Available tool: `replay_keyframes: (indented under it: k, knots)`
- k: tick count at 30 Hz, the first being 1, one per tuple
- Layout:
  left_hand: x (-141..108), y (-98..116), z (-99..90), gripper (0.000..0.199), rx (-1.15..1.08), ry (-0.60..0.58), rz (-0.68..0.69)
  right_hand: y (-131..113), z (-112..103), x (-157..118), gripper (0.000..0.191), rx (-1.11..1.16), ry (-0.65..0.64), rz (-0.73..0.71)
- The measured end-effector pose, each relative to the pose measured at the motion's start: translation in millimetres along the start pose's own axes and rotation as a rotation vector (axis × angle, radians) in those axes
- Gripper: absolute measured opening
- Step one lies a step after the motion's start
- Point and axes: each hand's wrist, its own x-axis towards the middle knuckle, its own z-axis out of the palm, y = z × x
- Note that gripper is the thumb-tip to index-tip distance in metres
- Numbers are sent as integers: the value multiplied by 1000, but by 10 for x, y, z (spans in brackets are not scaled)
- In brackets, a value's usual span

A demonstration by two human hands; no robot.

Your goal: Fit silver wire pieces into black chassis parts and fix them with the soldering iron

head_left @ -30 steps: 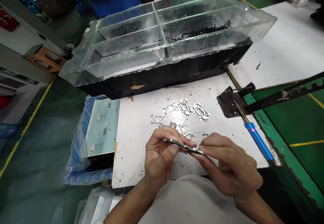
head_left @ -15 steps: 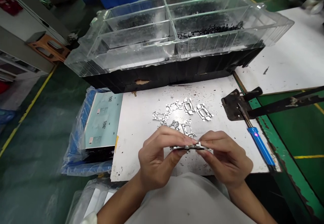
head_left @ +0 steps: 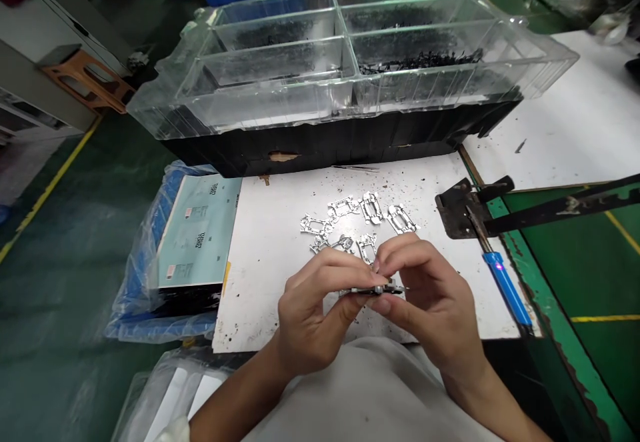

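In the head view, the left hand (head_left: pixel 313 315) pinches a small metal part (head_left: pixel 379 289) between its thumb below and its fingers above. The part is held edge-on to the camera, roughly level, in front of the person's body and above the near side of the white worktop (head_left: pixel 260 262). Half a second ago the right hand (head_left: pixel 440 309) had the part's right end between thumb and fingers; now it has shifted inward, its thumb tip under the middle and its fingertips up against the left fingers, so the right end pokes out bare. A second ago the part slanted down to the right.

Beyond the hands lie silvery openwork metal frames (head_left: pixel 343 207); the right fingers now cover the lower end of one that showed more fully in the last picture. The blue-handled tool (head_left: pixel 507 289) leans as before against the black metal bracket (head_left: pixel 457 214), its light lit.

Whether the right grip presses on the part cannot be told, since its fingertips overlap the left ones. The part's flat faces are hidden, and its middle is largely covered. The dark pieces in the clear compartment tray (head_left: pixel 280 122) are too small to make out singly, and the blue bin behind it is cut off by the top edge.
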Motion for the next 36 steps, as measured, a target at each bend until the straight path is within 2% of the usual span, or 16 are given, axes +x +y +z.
replay_keyframes:
  k: [9,13,26,36]
  knots:
    - [-19,27,34,21,-18,55,21,60,79,-13,24,284,-30,188]
    - [-5,25,57,19,-20,82,31,79,112,-11,21,409,-40,220]
    - [-68,32,60,21,-58,85,0,56,199,-41,26,450,78,274]
    - [-151,18,90,24,8,119,19,12,296,-42,32,429,161,277]
